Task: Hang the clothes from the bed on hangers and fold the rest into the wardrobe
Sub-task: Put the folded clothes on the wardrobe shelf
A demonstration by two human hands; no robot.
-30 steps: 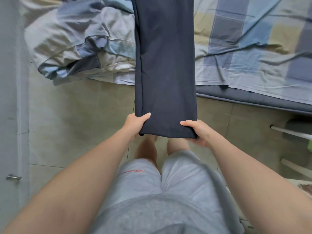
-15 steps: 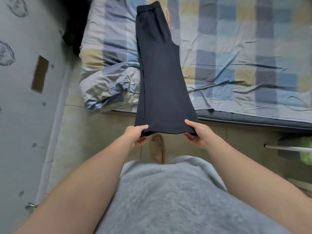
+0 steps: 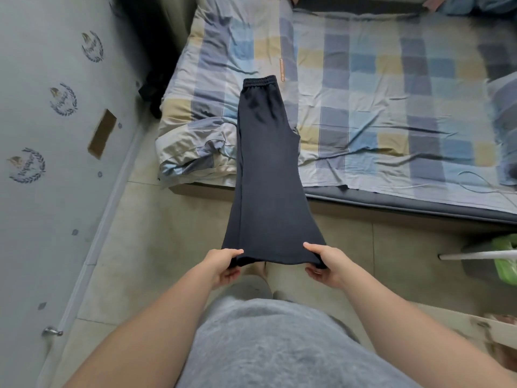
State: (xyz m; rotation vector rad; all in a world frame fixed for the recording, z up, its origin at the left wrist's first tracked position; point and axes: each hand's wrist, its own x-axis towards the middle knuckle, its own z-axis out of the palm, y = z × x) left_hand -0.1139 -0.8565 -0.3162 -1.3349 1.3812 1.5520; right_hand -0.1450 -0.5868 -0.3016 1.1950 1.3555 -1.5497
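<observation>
Where the centre of the frame runs from bed to hands, dark trousers (image 3: 265, 177) stretch lengthwise, folded leg on leg: the elastic waistband lies at the far end on the bed (image 3: 391, 107), upper centre, and the hems sit at the near end, held above the floor (image 3: 156, 247), lower centre. Left hand (image 3: 223, 266): pinches the left hem corner, thumb on top, fingers curled beneath the cloth. Right hand (image 3: 326, 264): pinches the right hem corner likewise, thumb on top, fingers curled beneath. The middle stretch of the trousers crosses the bed edge and hangs over the tiled floor. Bed: checked sheet in blue, grey and yellow, filling the upper right, with a dark mattress edge showing below it. Quilt (image 3: 195, 152): same check, bunched at the bed's left corner, touching the trousers' left side. Wall (image 3: 56, 135): pale, printed with wreath emblems, along the left of the frame, with a metal knob (image 3: 51, 331) at lower left. Green bag (image 3: 506, 261) and white rod (image 3: 475, 256): right edge, well apart from the trousers. Grey shirt (image 3: 265, 345): bottom centre, between the forearms.
</observation>
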